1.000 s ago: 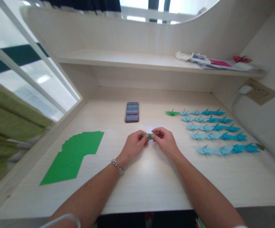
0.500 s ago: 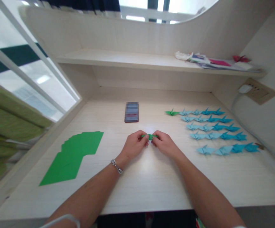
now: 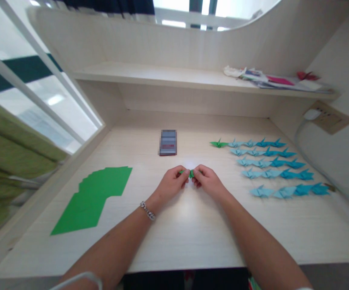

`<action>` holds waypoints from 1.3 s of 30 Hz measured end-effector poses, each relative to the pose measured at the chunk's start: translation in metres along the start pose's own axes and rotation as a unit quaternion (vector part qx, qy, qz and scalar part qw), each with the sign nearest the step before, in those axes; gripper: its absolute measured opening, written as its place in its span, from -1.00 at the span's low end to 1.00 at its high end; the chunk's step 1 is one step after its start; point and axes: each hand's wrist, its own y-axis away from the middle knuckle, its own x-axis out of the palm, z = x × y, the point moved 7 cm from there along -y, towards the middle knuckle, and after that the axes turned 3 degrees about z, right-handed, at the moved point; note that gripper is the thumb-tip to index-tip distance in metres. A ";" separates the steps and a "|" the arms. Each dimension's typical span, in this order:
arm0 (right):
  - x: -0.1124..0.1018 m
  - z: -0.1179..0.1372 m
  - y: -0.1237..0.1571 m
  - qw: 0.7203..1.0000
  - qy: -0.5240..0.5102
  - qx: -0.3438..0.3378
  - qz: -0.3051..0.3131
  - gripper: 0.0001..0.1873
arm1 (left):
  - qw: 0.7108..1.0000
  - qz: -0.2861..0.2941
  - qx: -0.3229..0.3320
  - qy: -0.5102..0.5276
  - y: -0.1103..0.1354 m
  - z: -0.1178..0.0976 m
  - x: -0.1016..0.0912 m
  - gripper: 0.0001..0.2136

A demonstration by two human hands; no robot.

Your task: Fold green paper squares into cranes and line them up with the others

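A small folded piece of green paper (image 3: pixel 190 173) is pinched between both hands above the middle of the desk (image 3: pixel 192 225). My left hand (image 3: pixel 172 184), with a bracelet on its wrist, grips the paper's left end. My right hand (image 3: pixel 208 181) grips its right end with the fingers curled in tight. Most of the folded paper is hidden by the fingertips.
A fanned stack of green sheets (image 3: pixel 94 197) lies at the left. Rows of several blue paper cranes (image 3: pixel 272 167) and one green crane (image 3: pixel 219 143) fill the right. A dark phone (image 3: pixel 168 142) lies behind the hands. Papers (image 3: pixel 271 78) sit on the shelf; a cable (image 3: pixel 319 165) runs along the right wall.
The right hand has closed in a little toward the left one, so less of the green paper shows. Everything on the desk stayed put.
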 end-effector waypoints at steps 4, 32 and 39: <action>-0.001 0.004 0.003 0.991 -0.128 0.031 -0.020 -0.63 | 0.988 0.000 -0.013 0.153 -0.001 0.002 0.002 -0.72; 0.002 0.005 0.004 0.986 -0.157 0.047 0.026 -0.68 | 0.981 0.045 -0.060 0.178 0.000 0.008 0.008 -0.72; 0.013 0.007 0.010 0.947 -0.302 0.071 0.081 -0.78 | 0.940 0.075 -0.077 0.323 0.006 -0.002 0.017 -0.77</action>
